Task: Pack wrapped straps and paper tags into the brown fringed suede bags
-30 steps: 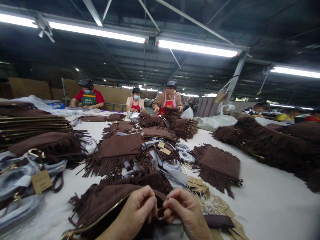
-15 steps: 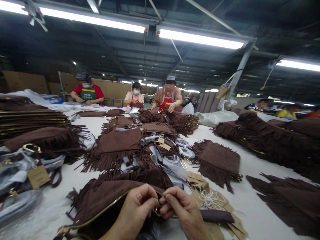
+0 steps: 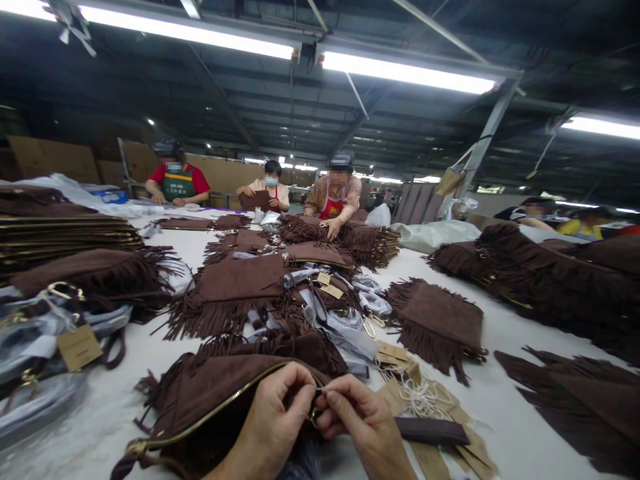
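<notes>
Directly in front of me lies a dark brown fringed bag (image 3: 200,383), its gold zipper running along the open top edge. At the right end of that zipper, my left hand (image 3: 280,413) pinches a small dark piece between thumb and forefinger. My right hand (image 3: 355,413) pinches at the same spot from the other side, the fingertips nearly meeting. A bit of gold metal shows just below the fingertips. What exactly the fingers hold is too small and partly hidden to name. Under my right wrist sits a dark brown strip (image 3: 433,431).
Brown paper tags (image 3: 473,443) with white strings (image 3: 425,399) lie at my right. Fringed bags (image 3: 440,320) and plastic-wrapped straps (image 3: 45,333) cover much of the white table (image 3: 115,400). Stacked bags (image 3: 65,230) stand at the left. Several co-workers (image 3: 333,193) work across the table.
My fingertips have drawn slightly apart, showing a small dark piece between them. Across the table, one co-worker's hand has moved down onto the stacked bags, and another co-worker has raised a brown piece.
</notes>
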The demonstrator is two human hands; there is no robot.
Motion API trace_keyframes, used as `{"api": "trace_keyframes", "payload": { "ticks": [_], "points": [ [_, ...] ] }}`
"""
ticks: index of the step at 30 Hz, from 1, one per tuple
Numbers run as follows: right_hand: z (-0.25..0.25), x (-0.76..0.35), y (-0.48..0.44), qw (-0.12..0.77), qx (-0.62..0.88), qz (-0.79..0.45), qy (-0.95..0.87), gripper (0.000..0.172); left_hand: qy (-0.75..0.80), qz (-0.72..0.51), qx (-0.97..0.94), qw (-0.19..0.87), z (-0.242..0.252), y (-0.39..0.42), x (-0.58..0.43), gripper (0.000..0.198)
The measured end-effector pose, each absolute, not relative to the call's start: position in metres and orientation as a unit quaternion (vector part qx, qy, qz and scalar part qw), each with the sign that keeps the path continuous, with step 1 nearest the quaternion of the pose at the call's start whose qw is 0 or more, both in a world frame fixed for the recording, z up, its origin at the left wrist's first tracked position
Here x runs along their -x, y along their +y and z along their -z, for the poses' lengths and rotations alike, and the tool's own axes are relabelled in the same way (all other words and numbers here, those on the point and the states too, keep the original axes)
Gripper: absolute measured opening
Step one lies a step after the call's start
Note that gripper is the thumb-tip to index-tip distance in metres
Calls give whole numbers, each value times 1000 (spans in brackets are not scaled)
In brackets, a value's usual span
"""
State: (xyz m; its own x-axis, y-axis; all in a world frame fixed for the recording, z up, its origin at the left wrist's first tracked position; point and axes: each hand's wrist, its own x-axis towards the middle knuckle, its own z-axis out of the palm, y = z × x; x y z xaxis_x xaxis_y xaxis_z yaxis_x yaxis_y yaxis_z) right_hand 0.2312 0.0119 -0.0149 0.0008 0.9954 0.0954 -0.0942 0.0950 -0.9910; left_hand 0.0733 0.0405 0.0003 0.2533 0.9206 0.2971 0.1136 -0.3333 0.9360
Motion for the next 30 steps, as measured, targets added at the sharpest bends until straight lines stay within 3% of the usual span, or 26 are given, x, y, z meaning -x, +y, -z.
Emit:
{"api": "trace_keyframes", "payload": {
  "ticks": [15,30],
  "points": [
    [17,-228,12,549,451,-492,-504,44,393,-456,-690,402,2,39,-76,18],
    [26,-229,11,506,470,-230,-686,29,362,-463,-749,306,2,34,-79,20]
  ]
}}
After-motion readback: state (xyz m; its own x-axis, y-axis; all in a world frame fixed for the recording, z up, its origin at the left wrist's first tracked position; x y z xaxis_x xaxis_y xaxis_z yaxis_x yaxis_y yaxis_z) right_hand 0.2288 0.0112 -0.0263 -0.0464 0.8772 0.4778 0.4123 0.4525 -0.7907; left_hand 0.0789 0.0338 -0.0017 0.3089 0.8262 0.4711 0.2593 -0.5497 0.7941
